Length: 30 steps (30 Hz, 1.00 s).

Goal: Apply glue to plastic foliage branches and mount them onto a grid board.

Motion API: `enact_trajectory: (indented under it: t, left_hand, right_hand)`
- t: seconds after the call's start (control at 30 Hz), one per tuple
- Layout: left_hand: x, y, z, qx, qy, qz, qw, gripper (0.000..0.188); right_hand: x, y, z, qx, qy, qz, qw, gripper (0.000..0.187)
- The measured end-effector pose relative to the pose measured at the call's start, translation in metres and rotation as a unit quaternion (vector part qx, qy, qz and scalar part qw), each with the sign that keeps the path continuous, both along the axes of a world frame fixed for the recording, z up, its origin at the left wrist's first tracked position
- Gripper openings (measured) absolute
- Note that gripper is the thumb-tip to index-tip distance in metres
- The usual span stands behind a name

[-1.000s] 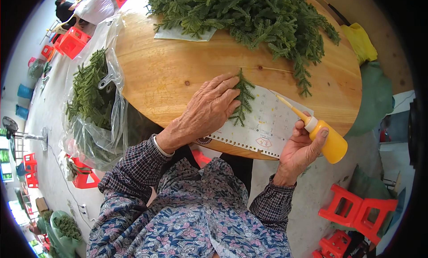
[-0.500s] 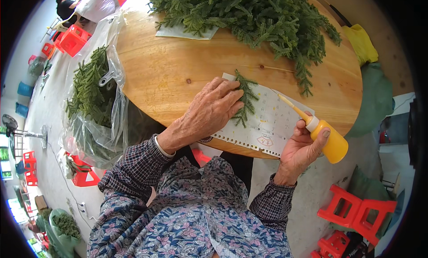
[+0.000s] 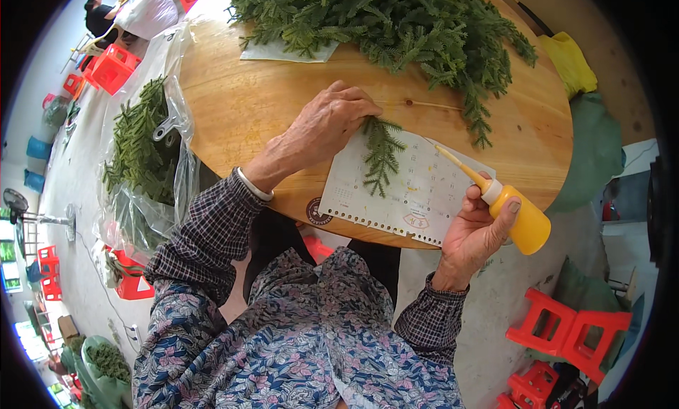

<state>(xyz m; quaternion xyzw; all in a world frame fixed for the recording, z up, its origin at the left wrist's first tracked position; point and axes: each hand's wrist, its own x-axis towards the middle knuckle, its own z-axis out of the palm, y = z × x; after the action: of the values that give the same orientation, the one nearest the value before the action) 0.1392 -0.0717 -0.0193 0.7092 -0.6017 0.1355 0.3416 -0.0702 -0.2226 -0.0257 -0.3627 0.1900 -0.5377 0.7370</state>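
1. Pressing down at centre frame: left hand [image 3: 322, 130], palm down, fingers together and curled, fingertips pinning the stem end of a small green sprig [image 3: 382, 156].
2. Lying just right of centre: sprig flat on a white punched calendar sheet [image 3: 407, 190], tip pointing toward the lower edge of the frame, stem end under the left fingertips.
3. Resting on the near edge of the round wooden table [image 3: 240, 105]: calendar sheet, its punched edge overhanging slightly toward the lower frame.
4. Gripping at right of centre: right hand [image 3: 472, 236], fingers and thumb clamped around a yellow squeeze bottle [image 3: 520, 218].
5. Pointing up and left: bottle's long thin nozzle, tip hovering over the right part of the sheet, near the sprig but apart from it.
6. Filling the top centre of the frame: large heap of green sprigs [image 3: 382, 20] on the table, with a second white sheet [image 3: 283, 52] partly under it.
7. Hanging at left of frame beside the table: clear plastic bag [image 3: 141, 168] holding more green sprigs.
8. Standing at lower right and upper left: red plastic stools [image 3: 566, 331] on the floor.
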Motion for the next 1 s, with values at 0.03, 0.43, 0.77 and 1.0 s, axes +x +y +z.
enact_trajectory:
  t: [0.03, 0.43, 0.77, 1.0]
  left_hand:
    - [-0.001, 0.0, -0.001, 0.012, -0.005, 0.007, 1.0, 0.018]
    - [-0.066, 0.036, 0.012, -0.012, -0.107, 0.199, 0.974, 0.009]
    - [-0.131, 0.044, 0.014, -0.002, 0.096, 0.099, 0.99, 0.01]
    - [-0.073, 0.041, 0.014, -0.048, 0.017, 0.042, 0.998, 0.011]
  right_hand:
    - [0.0, -0.001, 0.0, 0.001, 0.0, 0.003, 1.0, 0.043]
    - [-0.001, 0.0, -0.005, 0.032, -0.049, 0.019, 0.998, 0.043]
    - [-0.002, 0.004, -0.002, 0.02, -0.057, 0.037, 0.997, 0.044]
    - [-0.004, 0.005, -0.002, 0.01, -0.042, 0.024, 0.999, 0.045]
